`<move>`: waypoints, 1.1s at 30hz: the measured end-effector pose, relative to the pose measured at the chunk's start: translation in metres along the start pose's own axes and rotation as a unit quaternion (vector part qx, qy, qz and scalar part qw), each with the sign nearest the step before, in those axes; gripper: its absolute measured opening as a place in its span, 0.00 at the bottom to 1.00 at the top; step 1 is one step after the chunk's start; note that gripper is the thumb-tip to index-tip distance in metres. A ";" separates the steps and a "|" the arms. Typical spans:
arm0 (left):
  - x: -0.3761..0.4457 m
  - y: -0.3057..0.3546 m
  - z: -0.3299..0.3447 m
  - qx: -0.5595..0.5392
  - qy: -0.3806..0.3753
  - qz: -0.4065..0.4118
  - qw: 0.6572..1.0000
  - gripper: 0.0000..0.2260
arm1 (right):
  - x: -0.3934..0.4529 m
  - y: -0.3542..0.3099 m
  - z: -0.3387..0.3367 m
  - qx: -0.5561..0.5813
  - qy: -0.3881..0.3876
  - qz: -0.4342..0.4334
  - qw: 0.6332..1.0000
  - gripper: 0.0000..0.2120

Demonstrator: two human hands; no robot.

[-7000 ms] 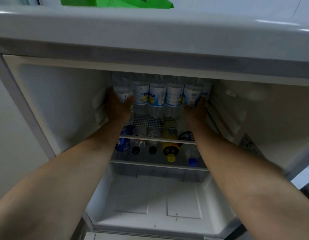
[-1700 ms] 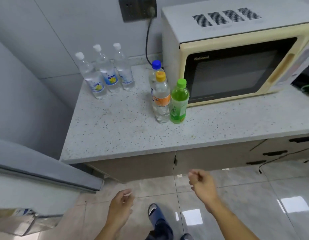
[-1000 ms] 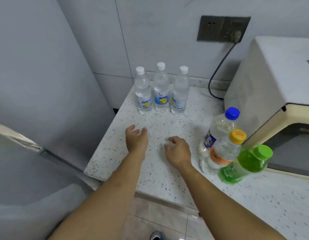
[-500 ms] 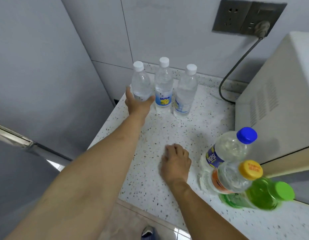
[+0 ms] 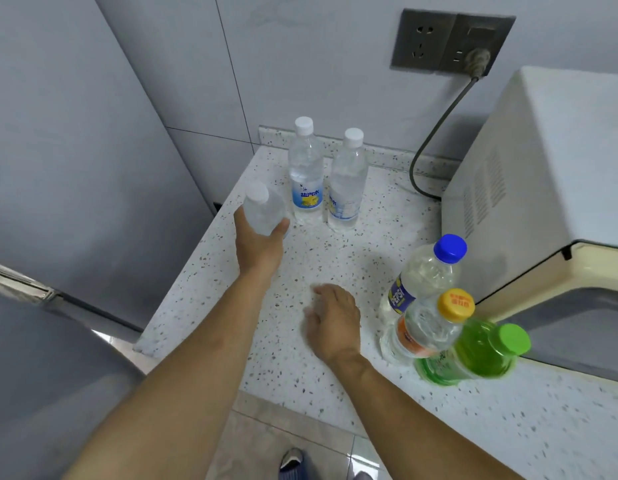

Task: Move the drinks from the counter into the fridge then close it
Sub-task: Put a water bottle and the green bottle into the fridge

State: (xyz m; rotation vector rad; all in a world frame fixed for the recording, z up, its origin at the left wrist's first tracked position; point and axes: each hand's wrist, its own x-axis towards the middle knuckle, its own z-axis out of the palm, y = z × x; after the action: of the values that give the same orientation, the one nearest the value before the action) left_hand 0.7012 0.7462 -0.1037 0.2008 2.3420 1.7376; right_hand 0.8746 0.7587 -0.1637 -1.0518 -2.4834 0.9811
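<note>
Whereas 0.5 s ago it stood in the back row, the clear plastic water bottle [image 5: 264,211] is now lifted, gripped by the left hand [image 5: 260,242]. Right hand [image 5: 333,322] hovers relaxed over the speckled table [image 5: 335,258]; two bottles [image 5: 305,174] remain standing.

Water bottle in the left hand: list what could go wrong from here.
1. The left hand grips the water bottle low, so it may tip or slip on the way to the fridge.
2. The two water bottles left standing by the wall are close together; grabbing one could knock over the other.
3. The right hand hovers near three crowded bottles beside the microwave; a careless reach might topple them.
</note>
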 end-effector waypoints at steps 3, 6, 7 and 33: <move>-0.032 -0.008 -0.010 -0.005 -0.016 0.006 1.000 0.32 | -0.022 0.002 -0.003 0.055 0.060 -0.056 0.995 0.16; -0.061 -0.016 -0.020 -0.002 -0.029 0.037 0.999 0.32 | -0.049 0.006 -0.008 0.085 0.090 -0.073 0.990 0.13; -0.069 -0.018 -0.023 0.000 -0.037 0.047 0.998 0.32 | -0.058 0.009 -0.010 0.090 0.101 -0.076 0.988 0.12; -0.145 -0.048 -0.040 0.016 -0.168 0.073 0.983 0.30 | -0.110 0.083 -0.103 0.266 0.324 0.177 0.891 0.29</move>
State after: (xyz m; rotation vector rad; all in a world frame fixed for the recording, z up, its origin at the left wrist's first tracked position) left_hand 0.8322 0.6609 -0.1251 0.6335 2.1539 1.5802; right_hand 1.0450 0.7715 -0.1433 -1.3672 -1.4072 1.0847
